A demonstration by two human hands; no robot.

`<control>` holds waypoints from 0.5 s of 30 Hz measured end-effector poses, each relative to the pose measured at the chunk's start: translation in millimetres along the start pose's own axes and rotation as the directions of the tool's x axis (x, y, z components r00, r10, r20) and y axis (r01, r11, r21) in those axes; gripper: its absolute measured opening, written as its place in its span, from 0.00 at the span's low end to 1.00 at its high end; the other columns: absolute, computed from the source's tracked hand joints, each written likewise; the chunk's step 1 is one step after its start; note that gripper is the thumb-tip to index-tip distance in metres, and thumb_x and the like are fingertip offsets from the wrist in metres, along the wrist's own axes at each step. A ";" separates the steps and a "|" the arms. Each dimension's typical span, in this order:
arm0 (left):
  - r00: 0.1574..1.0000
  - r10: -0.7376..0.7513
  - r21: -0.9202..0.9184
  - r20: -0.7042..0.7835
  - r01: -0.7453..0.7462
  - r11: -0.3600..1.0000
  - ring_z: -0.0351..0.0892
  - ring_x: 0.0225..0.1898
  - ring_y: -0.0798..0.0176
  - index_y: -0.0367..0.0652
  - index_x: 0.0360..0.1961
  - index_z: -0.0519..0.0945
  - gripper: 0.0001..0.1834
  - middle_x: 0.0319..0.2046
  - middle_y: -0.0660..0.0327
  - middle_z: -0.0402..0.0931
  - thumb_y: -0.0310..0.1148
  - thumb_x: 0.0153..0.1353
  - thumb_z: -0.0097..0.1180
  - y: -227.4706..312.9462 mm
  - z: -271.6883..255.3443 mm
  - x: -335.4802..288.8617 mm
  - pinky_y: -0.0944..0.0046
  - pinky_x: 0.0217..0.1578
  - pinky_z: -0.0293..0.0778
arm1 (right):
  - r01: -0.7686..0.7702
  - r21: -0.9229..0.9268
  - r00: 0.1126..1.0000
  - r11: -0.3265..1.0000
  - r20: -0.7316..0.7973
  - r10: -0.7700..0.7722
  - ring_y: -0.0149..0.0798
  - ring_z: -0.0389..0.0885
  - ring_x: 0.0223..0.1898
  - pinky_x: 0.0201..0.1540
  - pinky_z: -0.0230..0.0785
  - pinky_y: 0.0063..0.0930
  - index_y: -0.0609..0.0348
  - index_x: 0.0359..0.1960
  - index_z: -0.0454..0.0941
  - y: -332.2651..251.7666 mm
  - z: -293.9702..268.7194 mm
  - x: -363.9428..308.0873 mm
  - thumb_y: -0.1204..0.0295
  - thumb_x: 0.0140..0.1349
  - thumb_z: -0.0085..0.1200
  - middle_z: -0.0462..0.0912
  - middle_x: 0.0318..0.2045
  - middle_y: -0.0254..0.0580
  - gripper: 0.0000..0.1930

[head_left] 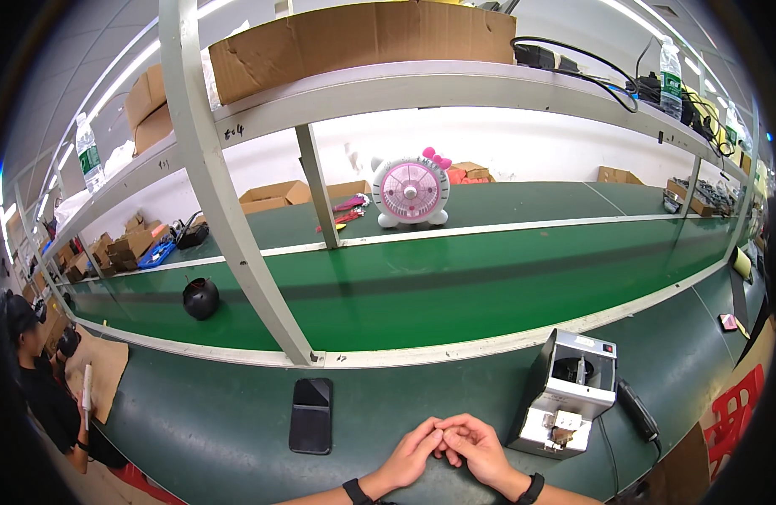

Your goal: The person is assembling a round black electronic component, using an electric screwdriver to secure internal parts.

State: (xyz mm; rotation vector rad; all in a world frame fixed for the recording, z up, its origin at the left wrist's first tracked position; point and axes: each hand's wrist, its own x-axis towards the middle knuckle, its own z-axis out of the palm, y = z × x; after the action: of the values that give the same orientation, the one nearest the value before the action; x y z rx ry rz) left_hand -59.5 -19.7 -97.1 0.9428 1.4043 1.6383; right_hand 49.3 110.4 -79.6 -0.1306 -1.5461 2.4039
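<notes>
My left hand point(411, 455) and my right hand point(477, 450) meet fingertip to fingertip above the near edge of the dark green table. Their fingers are curled and pressed together; anything between them is too small or hidden to make out. A dark band circles each wrist. To the right of my hands stands a grey and silver benchtop machine point(565, 391) with a red switch and a dark round opening. Left of my hands, a black smartphone point(310, 416) lies flat on the table.
Beyond a pale rail runs a green conveyor belt point(422, 295) carrying a black round object point(200, 299). A pink and white cat-shaped fan point(411, 193) stands behind it. A metal post point(228, 194) supports the overhead shelf. Beside the machine lies a black corded tool point(638, 410). Another person point(43, 379) works at far left.
</notes>
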 end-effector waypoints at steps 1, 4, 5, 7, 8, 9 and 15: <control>1.000 -0.003 -0.001 0.002 0.003 1.000 0.68 0.39 0.71 0.39 0.50 0.71 0.15 0.37 0.65 0.70 0.38 0.76 0.37 -0.7 -1.1 -1.0 0.70 0.45 0.67 | -0.020 -0.007 1.000 1.000 -0.002 0.020 0.21 0.72 0.25 0.27 0.63 0.14 0.61 0.52 0.76 -1.0 1.6 -0.5 0.72 0.71 0.51 0.81 0.31 0.37 0.11; 1.000 0.005 -0.015 0.001 -0.005 1.000 0.68 0.39 0.71 0.38 0.49 0.71 0.15 0.37 0.65 0.70 0.38 0.75 0.37 0.7 -2.1 -1.9 0.70 0.45 0.67 | -0.040 -0.019 0.999 0.999 0.000 0.040 0.21 0.72 0.25 0.27 0.62 0.14 0.60 0.51 0.77 -1.8 2.5 0.7 0.72 0.71 0.51 0.80 0.30 0.37 0.11; 1.000 0.003 -0.015 0.003 -0.003 1.000 0.68 0.39 0.71 0.38 0.49 0.71 0.15 0.37 0.65 0.70 0.38 0.75 0.37 1.3 -1.7 -2.0 0.70 0.45 0.67 | -0.040 -0.025 0.999 0.999 0.001 0.040 0.21 0.72 0.25 0.27 0.62 0.14 0.60 0.50 0.77 -1.4 2.2 0.2 0.72 0.71 0.51 0.80 0.30 0.36 0.10; 1.000 0.006 -0.013 0.007 -0.006 1.000 0.68 0.40 0.72 0.38 0.48 0.71 0.15 0.37 0.65 0.70 0.37 0.75 0.37 3.7 -1.2 -0.5 0.70 0.46 0.66 | -0.041 -0.025 0.999 0.999 -0.007 0.040 0.21 0.72 0.25 0.27 0.62 0.14 0.60 0.50 0.77 0.0 1.3 0.4 0.71 0.71 0.51 0.80 0.30 0.36 0.10; 1.000 0.007 -0.011 0.009 -0.007 1.000 0.68 0.40 0.72 0.38 0.48 0.71 0.15 0.37 0.65 0.70 0.37 0.75 0.37 6.0 -1.1 -0.2 0.70 0.46 0.66 | -0.041 -0.027 0.999 0.999 -0.013 0.040 0.21 0.72 0.25 0.27 0.62 0.14 0.59 0.50 0.77 0.2 0.7 1.0 0.71 0.71 0.51 0.81 0.30 0.36 0.10; 1.000 0.008 0.025 0.005 -0.008 1.000 0.68 0.40 0.72 0.38 0.48 0.71 0.14 0.37 0.65 0.70 0.37 0.75 0.37 8.9 -1.0 -1.0 0.70 0.46 0.66 | -0.038 -0.027 0.999 0.999 -0.013 0.038 0.21 0.72 0.25 0.27 0.62 0.14 0.59 0.50 0.77 0.3 0.8 1.3 0.71 0.71 0.51 0.81 0.30 0.36 0.10; 1.000 0.000 0.011 0.002 0.000 1.000 0.68 0.40 0.72 0.38 0.47 0.71 0.14 0.37 0.64 0.71 0.36 0.74 0.36 4.5 -0.1 -1.9 0.70 0.46 0.66 | -0.050 -0.013 0.999 0.999 -0.016 0.050 0.21 0.72 0.25 0.27 0.62 0.14 0.58 0.49 0.78 2.6 0.3 -1.2 0.71 0.70 0.52 0.81 0.29 0.36 0.09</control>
State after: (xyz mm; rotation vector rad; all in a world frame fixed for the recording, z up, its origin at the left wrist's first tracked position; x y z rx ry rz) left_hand -59.1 -21.9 -92.8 0.9510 1.4136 1.6308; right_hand 49.9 108.8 -81.9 -0.1930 -1.5700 2.4254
